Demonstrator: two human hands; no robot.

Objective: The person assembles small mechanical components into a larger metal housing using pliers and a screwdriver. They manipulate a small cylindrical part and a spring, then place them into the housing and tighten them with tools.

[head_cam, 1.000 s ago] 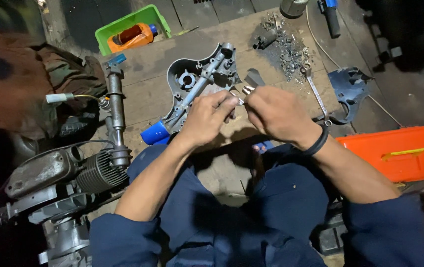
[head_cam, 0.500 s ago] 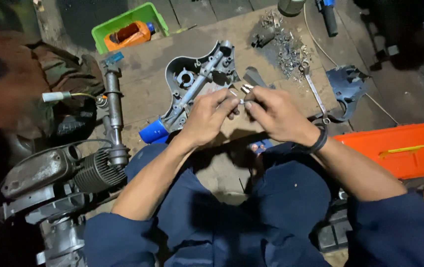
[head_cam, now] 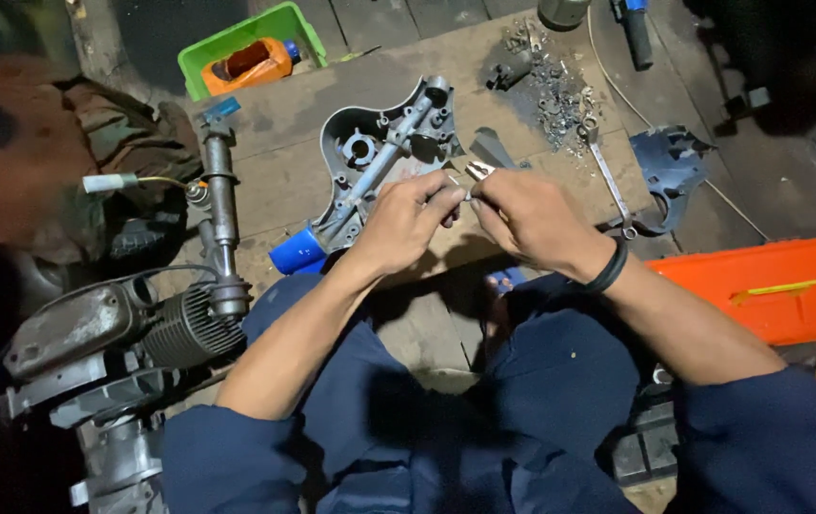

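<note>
Over the wooden board (head_cam: 332, 124), beside the grey engine casing (head_cam: 384, 152), the person's left hand (head_cam: 403, 224) pinches a small metal part (head_cam: 456, 183) at its fingertips, while the right hand (head_cam: 532, 219) is clenched around pliers (head_cam: 477, 171) whose tip meets that part above the board's near edge.

Dim overall; light pools at centre, corners dark, slight softness.

small metal part (head_cam: 456, 183), pinched, above casing (head_cam: 379, 152)
</note>
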